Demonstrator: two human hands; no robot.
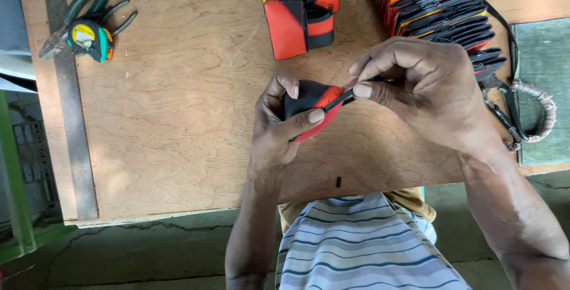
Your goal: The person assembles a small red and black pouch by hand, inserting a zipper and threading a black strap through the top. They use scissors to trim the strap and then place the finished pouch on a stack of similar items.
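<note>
My left hand (276, 129) grips a small black and red stitched pouch (314, 106) just above the wooden table (178, 100), thumb pressed on its red edge. My right hand (415, 85) pinches a thin black zip strip (338, 100) at the pouch's right end, between thumb and fingers. Both hands meet at the pouch near the table's front middle.
A red, black and yellow bag piece (300, 8) lies at the back centre. A stack of similar pouches (442, 10) sits back right. Scissors (516, 112) with wrapped handles lie right, pliers and a tape measure (89, 34) back left, beside a metal ruler (71, 100). A small black bit (338, 181) rests near the front edge.
</note>
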